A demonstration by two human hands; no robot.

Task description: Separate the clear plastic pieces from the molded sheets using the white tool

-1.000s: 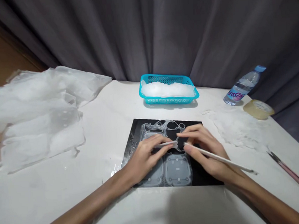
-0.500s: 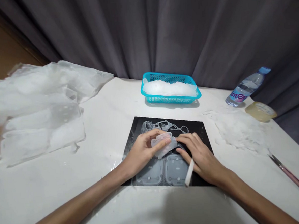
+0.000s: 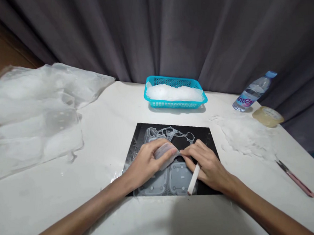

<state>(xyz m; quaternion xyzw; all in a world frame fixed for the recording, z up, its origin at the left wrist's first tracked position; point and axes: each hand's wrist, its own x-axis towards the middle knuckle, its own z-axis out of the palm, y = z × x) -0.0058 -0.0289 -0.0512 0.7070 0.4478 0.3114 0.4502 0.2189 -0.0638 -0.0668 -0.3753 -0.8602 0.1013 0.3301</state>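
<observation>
A black mat (image 3: pixel 206 143) lies on the white table, with a translucent moulded sheet of rounded pieces (image 3: pixel 173 176) on it. My left hand (image 3: pixel 146 162) is closed on one translucent piece (image 3: pixel 166 154), lifted and bent up from the sheet. My right hand (image 3: pixel 208 165) pinches the edge of that piece with its fingertips and also holds a thin white stick tool (image 3: pixel 193 179) that points toward me. Thin translucent scrap strips (image 3: pixel 171 133) lie on the mat's far part.
A turquoise basket (image 3: pixel 176 103) with white pieces stands behind the mat. A heap of translucent sheets (image 3: pixel 31 114) covers the left. At the right are white scraps (image 3: pixel 243 135), a water bottle (image 3: pixel 252 92), a tape roll (image 3: pixel 267 116) and a pink-handled tool (image 3: pixel 296 180).
The translucent piece came up off the sheet into my left hand. My right hand turned the stick from pointing right to pointing toward me and moved in to pinch the piece.
</observation>
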